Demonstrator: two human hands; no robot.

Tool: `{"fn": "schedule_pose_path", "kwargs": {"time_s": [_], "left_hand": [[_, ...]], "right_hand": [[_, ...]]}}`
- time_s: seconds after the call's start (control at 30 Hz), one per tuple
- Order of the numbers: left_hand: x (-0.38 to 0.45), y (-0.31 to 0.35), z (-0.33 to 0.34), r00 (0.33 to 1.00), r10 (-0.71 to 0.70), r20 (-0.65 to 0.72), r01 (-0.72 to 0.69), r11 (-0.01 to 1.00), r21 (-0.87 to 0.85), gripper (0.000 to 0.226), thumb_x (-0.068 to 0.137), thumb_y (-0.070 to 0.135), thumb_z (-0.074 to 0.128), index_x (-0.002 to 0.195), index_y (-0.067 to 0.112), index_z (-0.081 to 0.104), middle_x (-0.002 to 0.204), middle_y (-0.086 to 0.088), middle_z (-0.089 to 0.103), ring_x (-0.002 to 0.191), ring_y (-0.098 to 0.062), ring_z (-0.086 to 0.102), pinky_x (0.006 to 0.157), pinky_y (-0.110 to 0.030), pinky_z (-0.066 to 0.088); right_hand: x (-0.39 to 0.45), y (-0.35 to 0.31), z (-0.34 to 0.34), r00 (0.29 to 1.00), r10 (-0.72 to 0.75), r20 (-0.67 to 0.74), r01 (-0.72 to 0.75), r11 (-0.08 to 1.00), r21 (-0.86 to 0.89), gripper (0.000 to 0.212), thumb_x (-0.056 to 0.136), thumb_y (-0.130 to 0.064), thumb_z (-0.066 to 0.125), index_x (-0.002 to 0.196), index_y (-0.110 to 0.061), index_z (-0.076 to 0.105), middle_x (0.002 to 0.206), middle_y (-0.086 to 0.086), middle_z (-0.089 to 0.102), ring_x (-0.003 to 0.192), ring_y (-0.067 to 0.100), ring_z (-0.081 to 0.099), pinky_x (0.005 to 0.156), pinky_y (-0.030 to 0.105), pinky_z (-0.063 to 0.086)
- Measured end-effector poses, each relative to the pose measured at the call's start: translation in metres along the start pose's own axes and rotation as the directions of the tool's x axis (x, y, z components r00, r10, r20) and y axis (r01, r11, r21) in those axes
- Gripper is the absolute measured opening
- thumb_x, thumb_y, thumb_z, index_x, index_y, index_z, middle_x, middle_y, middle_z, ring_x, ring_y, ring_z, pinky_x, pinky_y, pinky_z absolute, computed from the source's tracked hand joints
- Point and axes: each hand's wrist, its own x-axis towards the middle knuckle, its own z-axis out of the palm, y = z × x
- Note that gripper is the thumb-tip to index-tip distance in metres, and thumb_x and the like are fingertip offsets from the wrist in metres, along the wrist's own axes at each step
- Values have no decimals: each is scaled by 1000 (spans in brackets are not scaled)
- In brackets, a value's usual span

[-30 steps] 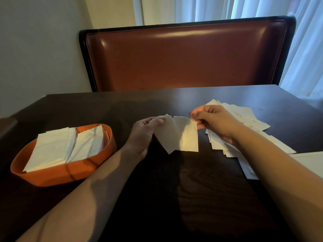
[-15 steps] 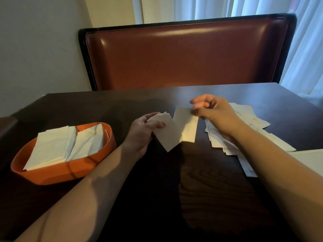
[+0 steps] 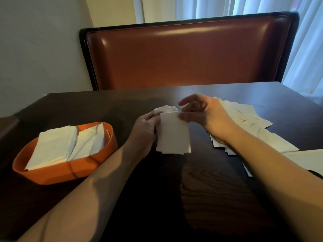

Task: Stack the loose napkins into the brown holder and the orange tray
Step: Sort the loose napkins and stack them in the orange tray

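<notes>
Gathering step. Left hand [image 3: 146, 127] grips a small stack of napkins [image 3: 173, 135] at frame centre; right hand [image 3: 202, 114] pinches its top edge, squaring it. Next, probably: carry it to the orange tray [image 3: 70, 173], lower left. Brown holder unseen.

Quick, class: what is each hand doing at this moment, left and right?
Left hand: grips a small stack of napkins by its left edge.
Right hand: pinches the top right corner of the same stack.
</notes>
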Motion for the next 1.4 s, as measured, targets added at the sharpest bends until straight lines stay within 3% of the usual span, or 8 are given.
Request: {"fn": "schedule_pose_path", "kwargs": {"time_s": [0.47, 0.57, 0.67, 0.83, 1.07, 1.2, 1.3, 1.4], "left_hand": [[-7, -1, 6, 991, -111, 81, 114, 993, -37, 55, 99, 54, 35, 117, 9, 62, 111, -15, 70, 97, -26, 68, 83, -44, 56], [-9, -3, 7, 993, -32, 115, 25, 998, 62, 33, 100, 32, 46, 111, 8, 66, 105, -14, 72, 95, -26, 69, 85, -43, 57], [-8, -5, 8, 993, 8, 114, -14, 998, 58, 29, 101, 11, 44, 119, 7, 67, 114, -15, 71, 104, -27, 66, 91, -44, 55], [-10, -2, 6, 989, 37, 144, -47, 996, 71, 27, 87, 24, 62, 112, 30, 70, 105, 2, 74, 106, -24, 67, 89, -45, 57], [-14, -1, 8, 972, -130, 193, 106, 986, 128, 38, 71, 25, 71, 106, 10, 66, 90, -4, 75, 77, -17, 69, 66, -30, 48], [-15, 6, 7, 963, -140, 229, 132, 990, 48, 39, 78, 31, 63, 113, 14, 61, 90, -4, 72, 67, -12, 65, 52, -23, 35], [-19, 8, 9, 939, -183, 291, 179, 983, 42, 33, 82, 31, 56, 110, 14, 59, 79, 0, 73, 62, -11, 64, 51, -23, 36], [-19, 4, 10, 941, -207, 267, 205, 978, 36, 28, 93, 28, 53, 112, 9, 59, 92, -8, 70, 71, -17, 66, 50, -27, 47]], "right_hand": [[6, 27, 18, 968, -125, -218, 96, 986, -138, 23, 80, -2, 78, 95, -16, 68, 80, 5, 69, 72, 12, 65, 74, 31, 57], [7, 28, 18, 969, -142, -204, 91, 966, -240, 27, 81, -9, 79, 103, -16, 65, 87, -2, 66, 75, 1, 62, 69, 15, 52], [7, 28, 16, 992, -48, -120, 15, 965, -263, 41, 82, -16, 78, 118, -17, 57, 94, 0, 66, 84, 12, 66, 69, 19, 56], [3, 21, 14, 992, -85, -97, 70, 987, -146, 34, 86, -8, 74, 114, -19, 58, 89, 0, 70, 81, 6, 69, 68, 22, 56], [0, 13, 1, 999, -46, -23, 46, 999, 11, 36, 86, -5, 72, 118, -15, 59, 88, 3, 68, 89, 20, 70, 80, 34, 60], [0, 4, -4, 999, -41, 4, 40, 992, 117, 38, 87, 0, 69, 123, -5, 57, 90, 11, 65, 84, 15, 68, 74, 26, 56], [-1, 4, -3, 999, -30, 18, 30, 999, 39, 32, 87, -3, 70, 117, -7, 59, 95, 11, 68, 84, 11, 69, 70, 23, 55], [0, 9, 0, 1000, -29, -9, 27, 983, -184, 26, 88, -11, 72, 112, -9, 62, 88, 1, 68, 73, -1, 65, 64, 19, 53]]}}
